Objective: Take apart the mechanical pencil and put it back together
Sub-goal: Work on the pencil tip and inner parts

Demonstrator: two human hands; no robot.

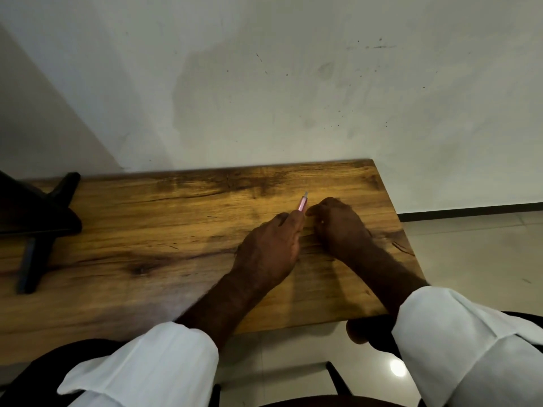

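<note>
A pink mechanical pencil (302, 203) sticks out of my left hand (269, 248), pointing away from me and slightly right, with a pale tip at its far end. My left hand is closed around the pencil's near part, which is hidden inside the fingers. My right hand (338, 224) rests knuckles-up on the wooden table (164, 230) just right of the pencil, its fingers curled under. Its fingertips are close to the pencil's barrel; whether they hold a small part is hidden.
A black stand (44, 218) with splayed legs sits on the table's left side. The table's right edge (411, 251) is close to my right hand, with tiled floor beyond. A white wall stands right behind the table. A chair frame shows below.
</note>
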